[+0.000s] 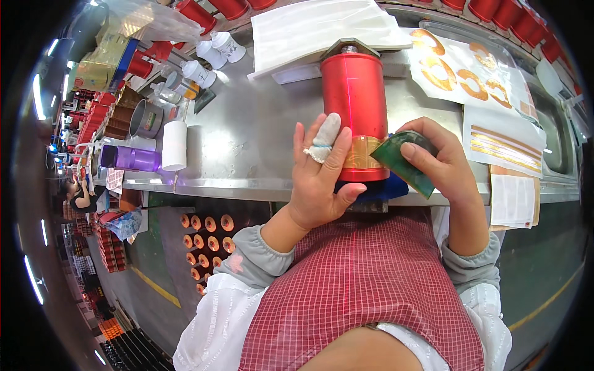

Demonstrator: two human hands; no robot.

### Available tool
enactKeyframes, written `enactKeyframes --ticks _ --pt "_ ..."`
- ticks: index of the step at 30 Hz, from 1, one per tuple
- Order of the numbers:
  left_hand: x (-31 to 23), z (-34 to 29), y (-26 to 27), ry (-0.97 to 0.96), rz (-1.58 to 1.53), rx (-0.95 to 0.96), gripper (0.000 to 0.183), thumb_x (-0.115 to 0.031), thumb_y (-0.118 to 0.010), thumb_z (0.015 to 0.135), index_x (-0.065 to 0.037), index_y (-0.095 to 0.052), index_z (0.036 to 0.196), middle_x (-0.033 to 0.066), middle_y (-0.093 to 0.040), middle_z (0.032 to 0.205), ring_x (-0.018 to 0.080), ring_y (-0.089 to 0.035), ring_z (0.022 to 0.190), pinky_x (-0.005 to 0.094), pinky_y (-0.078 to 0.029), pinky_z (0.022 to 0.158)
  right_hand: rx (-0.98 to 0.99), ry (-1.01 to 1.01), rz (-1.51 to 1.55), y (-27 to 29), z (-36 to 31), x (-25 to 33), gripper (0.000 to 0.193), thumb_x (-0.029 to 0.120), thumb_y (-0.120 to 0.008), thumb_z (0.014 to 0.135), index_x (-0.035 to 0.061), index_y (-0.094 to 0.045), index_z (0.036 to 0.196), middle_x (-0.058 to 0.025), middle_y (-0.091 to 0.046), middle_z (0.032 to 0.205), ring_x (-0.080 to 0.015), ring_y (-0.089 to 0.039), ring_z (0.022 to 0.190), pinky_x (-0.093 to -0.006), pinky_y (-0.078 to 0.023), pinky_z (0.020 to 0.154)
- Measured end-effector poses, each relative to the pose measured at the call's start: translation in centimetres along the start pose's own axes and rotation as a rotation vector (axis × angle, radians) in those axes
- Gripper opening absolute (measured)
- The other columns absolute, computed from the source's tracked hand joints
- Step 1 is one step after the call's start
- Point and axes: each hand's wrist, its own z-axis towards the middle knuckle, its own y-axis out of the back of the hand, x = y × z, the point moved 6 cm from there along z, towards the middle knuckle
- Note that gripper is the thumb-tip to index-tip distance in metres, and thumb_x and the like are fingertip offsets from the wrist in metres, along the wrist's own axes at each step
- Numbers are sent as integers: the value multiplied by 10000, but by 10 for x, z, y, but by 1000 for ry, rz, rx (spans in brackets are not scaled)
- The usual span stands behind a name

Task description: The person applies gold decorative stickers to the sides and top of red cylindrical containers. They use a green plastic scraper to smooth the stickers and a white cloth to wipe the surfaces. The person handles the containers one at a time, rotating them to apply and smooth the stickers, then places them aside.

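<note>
- Head view: the two hands are apart; the left hand [312, 195], fingers spread and one in a whitish cover, overlaps the left edge of a shiny red cylindrical container [352, 93], contact unclear.
- The right hand [448, 164] pinches a flat, translucent green scraper [405, 164], its corner at the gold patterned band [366, 153] low on the container, between the hands; its contents are hidden.
- Left of the left hand, a translucent purple plastic bottle [127, 158] lies near an open grey round tub [147, 119]; I cannot tell what either holds.
- Beyond them, white lidded bottles [228, 47] hide their contents.
- Just right of the right hand, a white sheet [481, 137] bears gold strips [504, 148].
</note>
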Motion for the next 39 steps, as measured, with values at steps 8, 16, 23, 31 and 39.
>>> enactKeyframes --ticks 8,16,23,31,39 --pt "-8 0 -1 -24 110 95 711 -455 -547 915 55 -397 1388 311 -381 1410 485 -362 1313 609 -154 1101 -26 -35 139 -3 -5 -17 228 172 -641 904 7 -592 1052 -17 -641 904 -59 -585 812 -224 -490 719" --pt "-16 5 0 9 137 134 728 -324 -648 860 56 -358 1409 314 -337 1438 494 -344 1321 615 -168 1092 -58 -83 205 -1 -10 -25 222 183 -633 916 11 -581 1046 -9 -633 898 -53 -574 793 -212 -486 693" --pt "-23 -7 -1 -49 128 -6 622 -244 -672 840 20 -437 1352 231 -469 1349 458 -412 1260 607 -176 1100 -115 -76 218 1 -16 -34 223 172 -621 917 8 -574 1060 -14 -632 909 -56 -571 806 -215 -490 708" --pt "-32 -11 -12 -263 202 -94 331 -211 -672 825 -126 -625 1142 85 -548 1237 325 -445 1223 600 -182 1120 -121 -23 195 2 -18 -39 227 172 -622 922 5 -572 1068 -15 -633 913 -57 -568 815 -216 -488 721" --pt "1 23 3 -160 -54 7 550 -533 -448 945 -83 -620 1211 81 -678 1094 331 -401 1277 524 -88 1145 -137 -50 179 4 -21 -42 225 171 -633 917 5 -580 1061 -12 -637 905 -58 -566 806 -218 -483 712"
